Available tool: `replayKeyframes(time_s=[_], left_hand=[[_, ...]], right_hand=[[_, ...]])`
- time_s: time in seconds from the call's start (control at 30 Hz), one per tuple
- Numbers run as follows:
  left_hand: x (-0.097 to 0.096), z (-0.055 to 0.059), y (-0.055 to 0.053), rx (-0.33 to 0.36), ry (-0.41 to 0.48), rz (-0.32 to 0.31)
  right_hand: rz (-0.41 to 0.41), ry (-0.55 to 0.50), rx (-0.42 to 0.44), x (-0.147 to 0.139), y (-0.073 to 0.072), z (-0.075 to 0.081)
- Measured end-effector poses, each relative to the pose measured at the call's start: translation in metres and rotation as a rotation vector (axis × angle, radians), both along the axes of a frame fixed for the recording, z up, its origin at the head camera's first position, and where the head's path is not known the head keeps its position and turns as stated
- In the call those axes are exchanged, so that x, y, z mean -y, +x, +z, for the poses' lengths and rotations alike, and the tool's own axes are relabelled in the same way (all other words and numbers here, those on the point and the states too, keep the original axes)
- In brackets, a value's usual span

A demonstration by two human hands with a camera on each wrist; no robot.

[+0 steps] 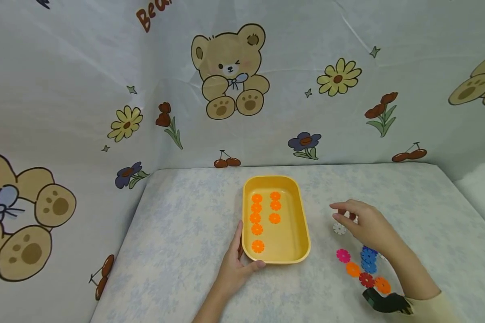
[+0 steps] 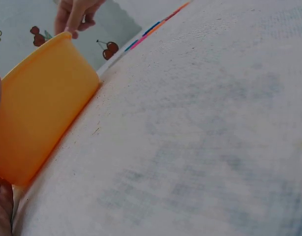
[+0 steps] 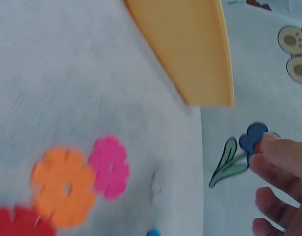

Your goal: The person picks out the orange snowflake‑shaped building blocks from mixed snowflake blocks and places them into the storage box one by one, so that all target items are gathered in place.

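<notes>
The left hand (image 1: 234, 269) grips a yellow tray (image 1: 293, 215) by its near left corner, thumb over the near rim and fingers along the left side. Inside lie several orange notched discs (image 1: 257, 229) in two columns. The right hand (image 1: 368, 224) hovers to the right of the tray, fingers loosely bent, thumb and forefinger slightly apart. No piece shows between them in the right wrist view. Below its fingers lies a white disc (image 1: 339, 229). Nearer the wrist are a pink disc (image 1: 343, 255), an orange disc (image 3: 65, 187), a red disc (image 1: 367, 280) and several blue discs (image 1: 368, 260).
A pale mottled cloth covers the table (image 1: 178, 233). Behind it hangs a curtain (image 1: 287, 54) printed with bears and flowers. A dark green band (image 1: 384, 301) is at the right wrist, beside another orange disc (image 1: 382, 285).
</notes>
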State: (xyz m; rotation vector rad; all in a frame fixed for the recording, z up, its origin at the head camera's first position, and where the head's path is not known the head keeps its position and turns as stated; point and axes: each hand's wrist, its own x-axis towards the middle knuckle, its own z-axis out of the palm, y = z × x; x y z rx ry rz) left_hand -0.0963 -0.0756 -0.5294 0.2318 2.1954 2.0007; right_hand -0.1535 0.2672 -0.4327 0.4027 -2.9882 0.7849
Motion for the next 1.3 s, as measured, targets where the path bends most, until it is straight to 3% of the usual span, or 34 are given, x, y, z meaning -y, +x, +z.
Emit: replayKeyframes(time_s=[0.2, 0.33, 0.43, 0.67, 0.83, 1.07, 1.3], left_hand=[[-0.001, 0.000, 0.000, -0.002, -0.002, 0.002], [-0.001, -0.001, 0.000, -0.012, 0.006, 0.001], [0.000, -0.001, 0.000, -0.012, 0.015, 0.000], [-0.001, -0.001, 0.000, -0.020, 0.017, -0.004], [-0.001, -0.002, 0.000, -0.025, 0.018, -0.006], [0.000, -0.002, 0.000, -0.006, -0.017, 0.015], [-0.001, -0.003, -0.001, -0.021, -0.012, 0.003]], right_hand=[[0.006, 0.074, 0.250, -0.028, 0.020, -0.007], [0.014, 0.057, 0.417, -0.036, 0.034, -0.018], [0.014, 0.050, 0.476, -0.038, 0.041, -0.027], [0.003, 0.067, 0.406, -0.031, 0.046, -0.044], [0.019, 0.037, 0.359, -0.037, 0.047, -0.043], [0.048, 0.018, 0.407, -0.054, 0.059, -0.041], [0.088, -0.029, 0.313, -0.053, 0.069, -0.053]])
